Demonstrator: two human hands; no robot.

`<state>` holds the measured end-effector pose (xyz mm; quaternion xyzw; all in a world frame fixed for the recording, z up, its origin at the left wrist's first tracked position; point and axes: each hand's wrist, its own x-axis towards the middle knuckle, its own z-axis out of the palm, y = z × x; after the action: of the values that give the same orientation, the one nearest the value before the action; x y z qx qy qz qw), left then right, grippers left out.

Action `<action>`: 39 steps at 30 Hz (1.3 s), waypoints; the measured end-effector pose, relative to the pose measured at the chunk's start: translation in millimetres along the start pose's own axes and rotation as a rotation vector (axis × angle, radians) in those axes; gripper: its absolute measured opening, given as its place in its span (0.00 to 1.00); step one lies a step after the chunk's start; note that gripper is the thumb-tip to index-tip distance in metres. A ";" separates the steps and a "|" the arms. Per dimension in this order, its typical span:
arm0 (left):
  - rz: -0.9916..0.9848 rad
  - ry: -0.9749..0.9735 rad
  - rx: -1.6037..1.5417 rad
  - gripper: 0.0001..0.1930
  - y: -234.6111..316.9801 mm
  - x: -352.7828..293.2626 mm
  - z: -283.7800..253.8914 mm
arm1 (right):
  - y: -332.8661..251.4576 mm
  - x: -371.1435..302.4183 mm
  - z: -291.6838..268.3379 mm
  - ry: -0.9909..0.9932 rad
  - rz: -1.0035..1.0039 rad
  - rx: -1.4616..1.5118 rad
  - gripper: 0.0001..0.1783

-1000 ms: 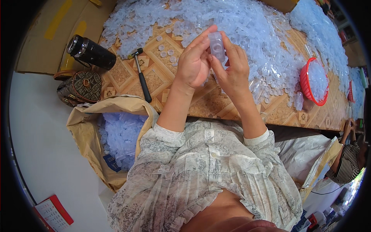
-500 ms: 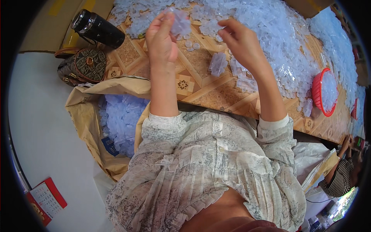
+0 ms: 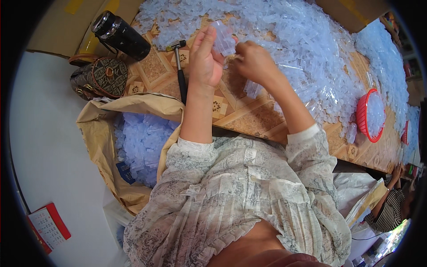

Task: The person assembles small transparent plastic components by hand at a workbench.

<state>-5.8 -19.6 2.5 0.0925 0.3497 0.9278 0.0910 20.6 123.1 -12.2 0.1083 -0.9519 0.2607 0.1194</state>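
Note:
My left hand is closed on a clear plastic piece, held up over the table between thumb and fingers. Close beside it is my right hand, its fingers bent and drawn together at the piece's edge. Whether those fingertips hold anything small is hidden. Under the right wrist lies a little bunch of clear plastic pieces. A great heap of similar clear pieces spreads behind and to the right of my hands. Left of my left forearm is a small hammer with a black handle.
A black flask and a brown patterned bag sit at the left. Below them, an open paper sack holds many clear pieces. A red basket of pieces stands at the right. Farther right is another person.
My right hand has come left, against the piece in my left hand, and its fingers have closed. My left hand has moved slightly right and down. The hammer now shows fully beside my forearm.

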 end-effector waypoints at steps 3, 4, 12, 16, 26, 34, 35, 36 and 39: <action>-0.016 -0.009 0.041 0.16 -7.3 -9.2 11.5 | -2.7 -14.2 -44.0 0.217 0.197 0.414 0.13; -0.040 -0.051 0.085 0.17 -8.8 -14.6 16.4 | -5.9 -20.7 -54.9 0.259 0.304 0.672 0.14; 0.021 -0.223 0.296 0.17 -16.4 -39.7 63.5 | -39.9 -53.1 -96.6 0.414 0.027 0.610 0.11; 0.096 -0.244 0.347 0.17 -13.8 -49.8 73.9 | -43.6 -65.5 -96.7 0.434 0.051 0.713 0.10; 0.215 -0.281 0.541 0.19 -15.5 -54.7 75.9 | -44.5 -76.3 -106.2 0.535 -0.042 0.566 0.10; 0.111 -0.308 0.450 0.21 -16.5 -60.2 86.6 | -48.4 -84.0 -107.4 0.548 0.054 0.705 0.10; 0.113 -0.309 0.448 0.21 -16.4 -60.2 87.0 | -48.7 -83.8 -108.2 0.548 0.052 0.703 0.10; 0.135 -0.305 0.460 0.21 -16.8 -60.2 86.8 | -48.6 -83.2 -108.6 0.569 -0.001 0.595 0.10; 0.167 -0.309 0.494 0.20 -16.5 -59.5 87.5 | -50.0 -83.4 -110.5 0.590 -0.050 0.508 0.09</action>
<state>73.9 34.0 49.7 0.2802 0.5382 0.7938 0.0411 132.0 150.8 80.0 0.0779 -0.7790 0.5050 0.3635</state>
